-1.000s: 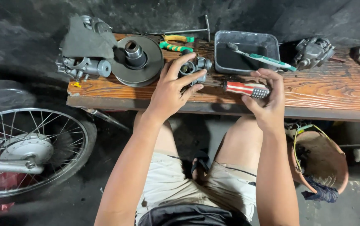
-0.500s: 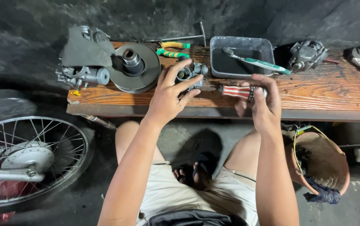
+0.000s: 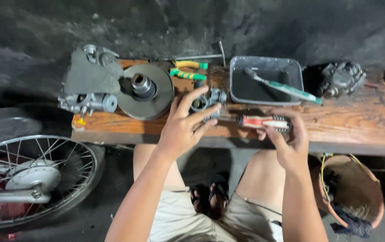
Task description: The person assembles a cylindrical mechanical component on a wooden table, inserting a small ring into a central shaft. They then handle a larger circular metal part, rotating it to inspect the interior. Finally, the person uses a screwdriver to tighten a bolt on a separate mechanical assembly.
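My left hand (image 3: pixel 182 130) grips a small grey metal engine part (image 3: pixel 208 101) on the wooden bench (image 3: pixel 345 130), fingers spread over it. My right hand (image 3: pixel 286 136) holds the red-and-black handle of a screwdriver (image 3: pixel 264 121) that lies level and points left at that part. The tip is hidden behind my left fingers.
A round metal disc with a hub (image 3: pixel 145 89), a grey casting (image 3: pixel 87 102), green-yellow handled tools (image 3: pixel 188 71), a dark tray (image 3: pixel 242 92) holding a toothbrush (image 3: pixel 282 87) and another engine part (image 3: pixel 340 78) sit on the bench. A spoked wheel (image 3: pixel 31 179) is at left, a basket (image 3: pixel 351 190) at right.
The view has shifted slightly. Both hands stay on the small part and the screwdriver, with only small movement.
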